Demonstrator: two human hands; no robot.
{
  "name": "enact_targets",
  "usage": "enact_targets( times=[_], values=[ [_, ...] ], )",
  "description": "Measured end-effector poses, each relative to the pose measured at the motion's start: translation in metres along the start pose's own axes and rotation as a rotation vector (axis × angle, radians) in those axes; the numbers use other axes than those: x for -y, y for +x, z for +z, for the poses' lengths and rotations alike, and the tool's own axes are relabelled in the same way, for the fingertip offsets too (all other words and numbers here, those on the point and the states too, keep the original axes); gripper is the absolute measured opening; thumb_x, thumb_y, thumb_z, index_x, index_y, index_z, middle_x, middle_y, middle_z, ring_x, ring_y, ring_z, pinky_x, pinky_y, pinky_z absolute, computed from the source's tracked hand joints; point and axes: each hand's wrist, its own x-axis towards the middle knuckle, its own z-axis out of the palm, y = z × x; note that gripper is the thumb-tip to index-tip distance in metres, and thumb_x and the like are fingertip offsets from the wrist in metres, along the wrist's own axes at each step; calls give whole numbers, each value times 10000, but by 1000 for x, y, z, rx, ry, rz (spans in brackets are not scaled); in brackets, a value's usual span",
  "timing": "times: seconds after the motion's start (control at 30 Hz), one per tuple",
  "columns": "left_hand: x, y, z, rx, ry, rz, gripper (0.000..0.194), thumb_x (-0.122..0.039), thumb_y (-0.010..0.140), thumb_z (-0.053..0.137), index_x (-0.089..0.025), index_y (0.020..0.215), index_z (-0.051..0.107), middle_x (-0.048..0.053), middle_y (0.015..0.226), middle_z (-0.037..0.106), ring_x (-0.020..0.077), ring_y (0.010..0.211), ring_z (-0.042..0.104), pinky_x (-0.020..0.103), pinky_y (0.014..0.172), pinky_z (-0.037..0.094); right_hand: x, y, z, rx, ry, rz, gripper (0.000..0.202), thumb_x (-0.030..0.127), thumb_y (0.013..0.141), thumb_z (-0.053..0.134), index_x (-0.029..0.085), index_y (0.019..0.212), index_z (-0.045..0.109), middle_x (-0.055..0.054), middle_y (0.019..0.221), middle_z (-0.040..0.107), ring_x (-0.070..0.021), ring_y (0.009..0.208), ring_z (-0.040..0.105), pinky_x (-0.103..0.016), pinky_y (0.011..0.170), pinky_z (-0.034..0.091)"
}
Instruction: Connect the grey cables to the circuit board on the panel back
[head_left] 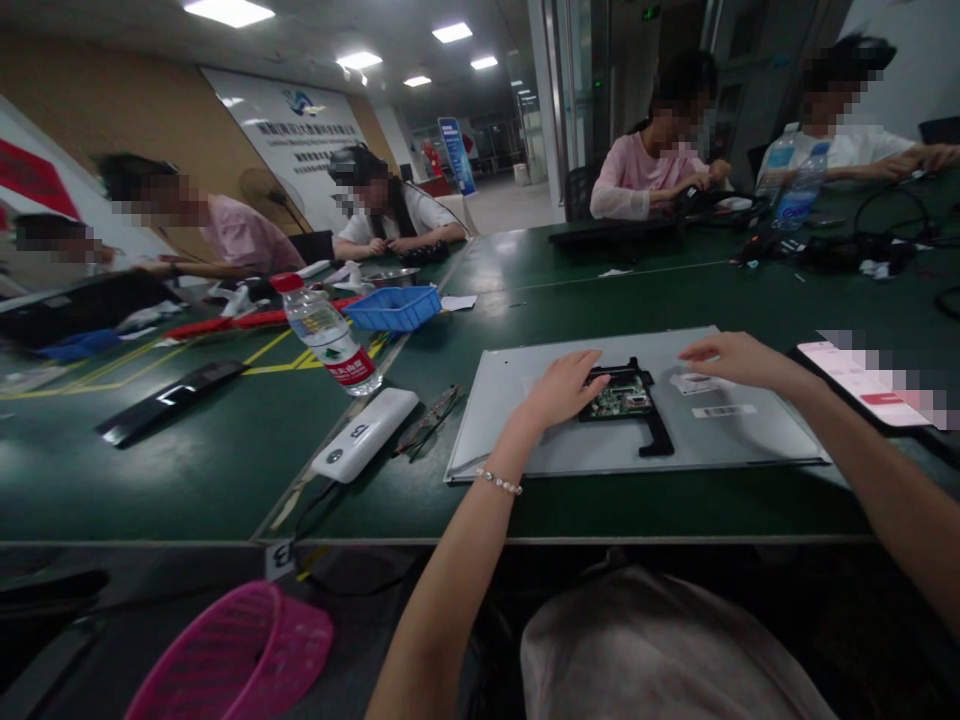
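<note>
A flat grey panel (540,455) lies on the green table in front of me, apparently the back of a display. On it sits a green circuit board (621,400) in a black bracket (657,432). My left hand (566,388) rests at the left edge of the board, fingers stretched out and partly over it. To the right, my right hand (731,358) hovers over the panel with its fingers apart, holding nothing. Beneath it are a small printed label (697,383) and a white barcode sticker (724,411).
Left of the panel lie glasses (429,424), a white power bank (366,436) and an upright water bottle (330,340). Behind is a blue basket (396,308). A lit phone (855,380) lies at right. Below stands a pink bin (247,650). Several people sit around the tables.
</note>
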Motion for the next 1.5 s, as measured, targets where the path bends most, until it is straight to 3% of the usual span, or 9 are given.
enact_targets(
  times=[0.1, 0.27, 0.4, 0.53, 0.77, 1.0, 1.27, 1.5],
  values=[
    [-8, -1, -2, 0, 37, 15, 501, -449, 976, 303, -184, 1398, 351, 99, 1437, 417, 215, 1327, 372, 364, 1097, 272, -9, -6, 5, 17, 55, 63, 313, 352, 817, 601, 214, 1084, 688, -85, 998, 725, -253, 915, 676, -362, 815, 534],
    [-12, -1, -7, -9, 94, 20, 535, -490, 970, 303, -156, 1381, 372, 123, 1421, 427, 249, 1320, 366, 399, 1088, 261, -2, -7, 10, 56, 14, 6, 296, 372, 762, 639, 201, 996, 700, -88, 1017, 713, -253, 913, 667, -366, 796, 536],
    [-5, -1, -9, -19, 101, -31, 572, -536, 965, 269, -136, 1350, 410, 134, 1398, 451, 259, 1306, 377, 414, 1076, 266, 6, -7, 12, 53, -2, 10, 265, 331, 758, 624, 190, 972, 688, -99, 1021, 693, -241, 903, 656, -365, 796, 526],
    [3, 1, -8, 45, 68, -76, 541, -538, 970, 238, -181, 1302, 470, 98, 1342, 509, 247, 1262, 425, 415, 1063, 282, 10, -9, 15, 35, -17, -10, 248, 328, 779, 580, 213, 976, 676, -99, 1040, 672, -239, 905, 651, -358, 796, 521],
    [12, 4, -8, 79, -10, -100, 517, -507, 979, 244, -179, 1327, 440, 90, 1328, 508, 235, 1230, 447, 396, 1048, 314, 12, -8, 20, 23, -26, 2, 249, 372, 790, 563, 243, 975, 669, -103, 1056, 650, -260, 905, 644, -384, 783, 524],
    [18, 6, -4, 75, -36, -149, 423, -467, 977, 315, -222, 1291, 459, 59, 1336, 510, 225, 1251, 431, 437, 1064, 295, 19, -7, 18, 39, 95, 14, 230, 307, 810, 527, 188, 966, 647, -95, 1004, 641, -221, 875, 641, -347, 771, 519],
    [10, 25, 2, 41, 140, -203, 233, -272, 954, 426, -219, 1071, 619, 43, 1047, 638, 202, 1018, 576, 409, 996, 348, 12, -5, 19, 46, 80, -3, 170, 315, 802, 539, 204, 875, 646, -72, 922, 661, -221, 840, 638, -343, 749, 498],
    [4, 36, 6, 1, 297, -182, 223, -126, 898, 462, -179, 911, 679, 69, 915, 673, 205, 928, 608, 357, 901, 390, 6, -4, 20, 32, 85, -11, 172, 331, 790, 555, 208, 857, 655, -49, 877, 682, -216, 820, 634, -345, 748, 485]
  ],
)
